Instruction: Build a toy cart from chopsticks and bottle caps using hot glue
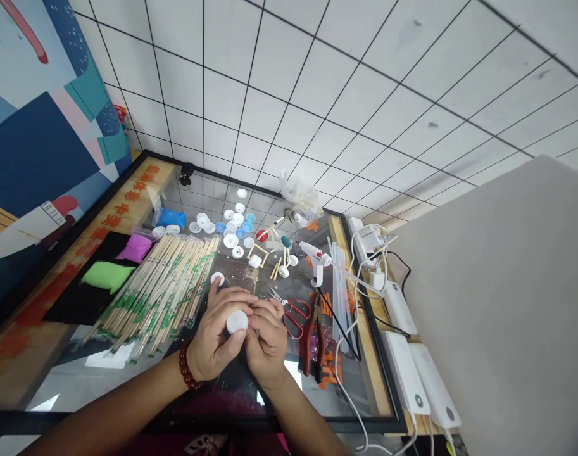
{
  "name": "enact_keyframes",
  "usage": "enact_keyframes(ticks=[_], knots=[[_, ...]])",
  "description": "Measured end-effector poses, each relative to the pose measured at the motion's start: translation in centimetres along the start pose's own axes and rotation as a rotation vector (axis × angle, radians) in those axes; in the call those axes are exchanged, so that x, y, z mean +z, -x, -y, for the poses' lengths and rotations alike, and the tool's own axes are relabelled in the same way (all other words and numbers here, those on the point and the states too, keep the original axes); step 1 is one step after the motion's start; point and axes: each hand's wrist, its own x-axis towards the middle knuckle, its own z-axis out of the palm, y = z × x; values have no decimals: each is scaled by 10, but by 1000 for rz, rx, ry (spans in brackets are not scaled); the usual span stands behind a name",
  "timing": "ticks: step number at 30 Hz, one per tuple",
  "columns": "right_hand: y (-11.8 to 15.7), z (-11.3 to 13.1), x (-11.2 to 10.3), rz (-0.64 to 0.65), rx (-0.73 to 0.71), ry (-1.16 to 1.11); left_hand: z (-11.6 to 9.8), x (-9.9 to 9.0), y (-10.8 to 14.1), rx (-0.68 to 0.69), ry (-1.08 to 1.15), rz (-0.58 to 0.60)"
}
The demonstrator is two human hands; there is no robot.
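A round white bottle cap [237, 322] is held flat side up in my left hand [215, 339], with the thumb against its lower edge and the fingers curled behind it. My right hand [268, 339] is closed too, its thumb and index finger pinched at the cap's right edge. Whatever lies under the curled fingers is hidden. Just beyond my left fingers rests another white cap [217, 278]. Red-handled scissors [295, 311] lie beside my right hand, with red-handled pliers [313, 339] further right.
Wrapped chopsticks [160, 285] cover the table's left. Behind are loose caps [230, 240], a small stick frame [259, 253], and a clear plastic bag [299, 199]. A white glue gun [316, 259] stands near glue sticks [340, 291]. Green [107, 275] and purple packets [135, 248] sit left; cables and white power strips [402, 361] right.
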Motion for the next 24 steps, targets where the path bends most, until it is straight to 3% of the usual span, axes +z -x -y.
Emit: enact_keyframes(ticks=[2,7,9,12,14,16,20,22,24], knots=[[2,-2,2,35,95,-108,1,0,1,-2,-2,-5],[9,-13,14,177,576,-672,4,-1,1,-34,41,40],[7,-12,12,151,527,-632,4,-1,1,-49,41,44],[1,-3,5,39,238,-279,3,-1,1,-51,22,26],[-2,0,2,20,129,-140,3,0,2,-35,23,16],[0,-2,4,59,212,-245,4,1,3,-30,34,14],[6,-10,10,194,577,-648,5,1,2,-42,65,39],[5,-10,9,163,513,-578,5,1,2,-51,65,40],[1,-6,4,78,310,-346,4,1,1,-53,59,33]])
